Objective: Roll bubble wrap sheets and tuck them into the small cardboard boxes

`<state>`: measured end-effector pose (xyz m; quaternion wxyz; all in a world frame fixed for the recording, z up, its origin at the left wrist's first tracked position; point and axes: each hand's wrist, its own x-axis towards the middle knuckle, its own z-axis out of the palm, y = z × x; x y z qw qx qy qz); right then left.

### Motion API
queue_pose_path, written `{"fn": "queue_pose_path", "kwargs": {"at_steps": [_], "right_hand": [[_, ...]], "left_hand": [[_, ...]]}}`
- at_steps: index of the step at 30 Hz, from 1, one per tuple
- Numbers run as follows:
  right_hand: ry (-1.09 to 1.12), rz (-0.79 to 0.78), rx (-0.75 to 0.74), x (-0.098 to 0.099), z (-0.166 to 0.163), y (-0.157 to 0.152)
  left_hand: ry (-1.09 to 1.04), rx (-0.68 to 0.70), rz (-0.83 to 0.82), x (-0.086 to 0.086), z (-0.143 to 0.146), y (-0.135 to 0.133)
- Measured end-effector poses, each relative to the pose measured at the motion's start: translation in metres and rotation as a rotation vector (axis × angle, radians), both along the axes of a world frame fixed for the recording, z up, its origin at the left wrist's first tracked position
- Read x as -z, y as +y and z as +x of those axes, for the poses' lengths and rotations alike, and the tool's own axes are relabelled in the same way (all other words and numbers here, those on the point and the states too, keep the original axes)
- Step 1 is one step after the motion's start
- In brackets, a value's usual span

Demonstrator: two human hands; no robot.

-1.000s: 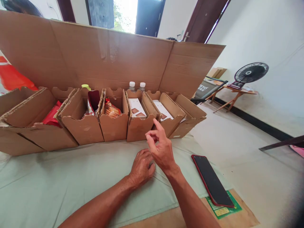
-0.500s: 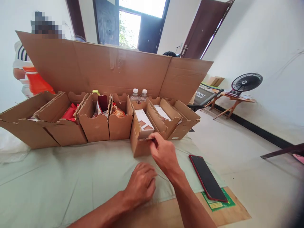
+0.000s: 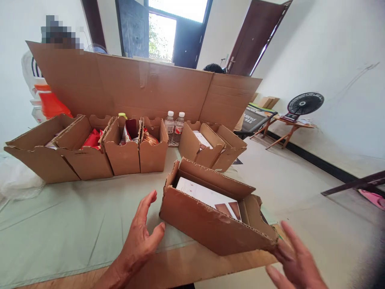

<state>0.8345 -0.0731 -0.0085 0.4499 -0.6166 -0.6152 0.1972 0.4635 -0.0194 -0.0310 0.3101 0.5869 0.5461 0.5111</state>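
Starting left, a pale green cloth (image 3: 90, 216) runs forward to a strip of bare light-brown wood (image 3: 162, 267) along the near edge, and there's a broad stretch of it between the hands and four brown corrugated cardboard boxes (image 3: 122, 160) standing side by side, far left. The row breaks in the middle, a gap with two clear plastic bottles with white caps (image 3: 174, 128) at its far end, then two more brown cardboard boxes (image 3: 201, 148) on the right, with pale, smooth flooring (image 3: 300, 180) beyond the table's right edge. Materials now: crinkled translucent plastic (image 3: 21, 178) on the left, glossy red packaging (image 3: 93, 138) inside the second box, a see-through packet of orange-brown sticks (image 3: 150, 138) inside the fourth, and a flat brown cardboard panel (image 3: 168, 86) upright behind the row. Near, right of centre, sits the big one: a long open-topped brown cardboard box (image 3: 210, 220), notched ends, raw fluted rims, lying at a slant with its left end farther off, and inside it a smooth white carton with brown panels (image 3: 207, 196). To the hands! The left hand (image 3: 140, 239) is spread, thumb well away from the fingers, just beside the long box's left end. The right hand (image 3: 294, 257), slightly blurred, has its fingers parted at the near right corner; I can't tell whether they touch the cardboard.
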Motion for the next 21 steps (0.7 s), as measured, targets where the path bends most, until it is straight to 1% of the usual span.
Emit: {"fn": "queue_pose_path", "kwargs": {"at_steps": [3, 5, 8, 11, 13, 14, 17, 19, 21], "right_hand": [[-0.037, -0.140, -0.030, 0.016, -0.028, 0.003], [-0.037, -0.149, -0.015, 0.021, -0.047, 0.019], [0.029, -0.086, -0.067, 0.014, -0.072, 0.064], [0.128, -0.052, -0.131, 0.005, -0.089, 0.119], [0.164, -0.062, -0.160, 0.004, -0.097, 0.147], [0.171, -0.070, -0.165, 0.005, -0.101, 0.156], [0.182, -0.088, -0.154, 0.018, -0.108, 0.166], [0.172, -0.113, -0.133, 0.028, -0.109, 0.163], [0.150, -0.139, -0.110, 0.034, -0.109, 0.159]], "left_hand": [[-0.052, 0.076, -0.092, 0.009, 0.012, 0.001], [-0.062, 0.072, -0.111, 0.014, 0.015, 0.002], [-0.045, 0.013, -0.102, 0.012, 0.013, 0.012], [-0.013, -0.033, -0.106, 0.005, 0.008, 0.033], [0.001, -0.057, -0.113, 0.006, 0.004, 0.047], [0.006, -0.064, -0.117, 0.010, 0.002, 0.052], [0.016, -0.055, -0.145, 0.029, -0.001, 0.059], [0.015, -0.043, -0.158, 0.042, -0.002, 0.056], [0.011, -0.048, -0.174, 0.051, -0.002, 0.053]]}}
